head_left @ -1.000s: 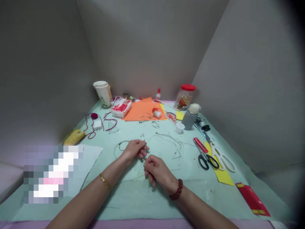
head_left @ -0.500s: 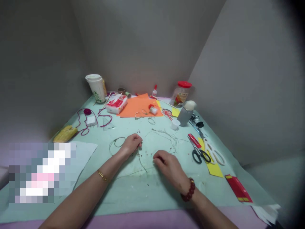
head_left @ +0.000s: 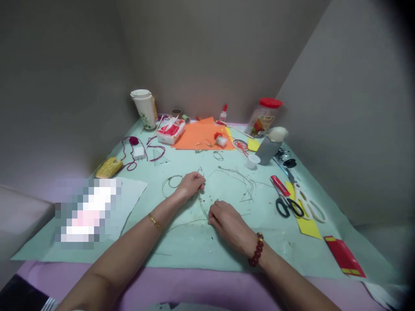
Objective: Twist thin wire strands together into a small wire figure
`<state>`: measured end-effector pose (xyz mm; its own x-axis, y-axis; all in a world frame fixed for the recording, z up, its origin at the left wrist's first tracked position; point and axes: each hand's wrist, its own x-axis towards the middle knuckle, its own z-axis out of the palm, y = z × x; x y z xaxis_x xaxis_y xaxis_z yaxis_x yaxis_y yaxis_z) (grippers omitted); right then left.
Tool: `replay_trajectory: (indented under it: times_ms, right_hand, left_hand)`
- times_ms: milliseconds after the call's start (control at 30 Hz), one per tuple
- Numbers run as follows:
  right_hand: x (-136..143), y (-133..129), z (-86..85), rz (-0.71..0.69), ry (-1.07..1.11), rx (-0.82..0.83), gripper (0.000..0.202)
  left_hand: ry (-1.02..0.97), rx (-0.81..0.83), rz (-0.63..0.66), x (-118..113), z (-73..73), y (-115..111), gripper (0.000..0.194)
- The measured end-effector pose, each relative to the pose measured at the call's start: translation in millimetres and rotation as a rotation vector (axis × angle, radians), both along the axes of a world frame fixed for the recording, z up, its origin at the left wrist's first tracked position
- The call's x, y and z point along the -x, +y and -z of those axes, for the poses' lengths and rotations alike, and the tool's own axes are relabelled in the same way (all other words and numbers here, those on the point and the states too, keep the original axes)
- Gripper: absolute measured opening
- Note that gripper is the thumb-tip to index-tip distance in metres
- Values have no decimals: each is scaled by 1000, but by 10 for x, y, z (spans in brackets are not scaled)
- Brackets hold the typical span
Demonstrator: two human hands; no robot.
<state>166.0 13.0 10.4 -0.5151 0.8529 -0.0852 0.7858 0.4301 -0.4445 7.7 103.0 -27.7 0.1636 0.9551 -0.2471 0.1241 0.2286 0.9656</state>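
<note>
Grip: left hand point(head_left: 193, 185), fingertips pinched on a thin cord point(head_left: 203, 209); right hand point(head_left: 230, 222), fingers curled at the cord's lower end, hold cannot be told. Cord lies between the hands, over the green worktop point(head_left: 184, 252). Beside left hand: one looped cord point(head_left: 175, 181). Rightward: black-handled scissors point(head_left: 283, 207), white-handled scissors point(head_left: 307, 206). Beyond: orange paper point(head_left: 194, 136).

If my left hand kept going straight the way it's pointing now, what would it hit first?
Probably the near end of the thin strands, just ahead and to the right of your left hand. The hand's height is unclear, so it might pass over them.
</note>
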Motion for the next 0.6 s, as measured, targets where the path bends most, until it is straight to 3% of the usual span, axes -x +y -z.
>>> replay_trajectory:
  times_ms: [267,600]
  right_hand:
    - [-304,-48,-43,53,57,24,18]
    - [-581,166,-337,305,530,237,17]
  left_hand:
    - [-8,-5,-16,-6,4,-10,12]
    - [39,-64,-56,-18,67,-10,13]
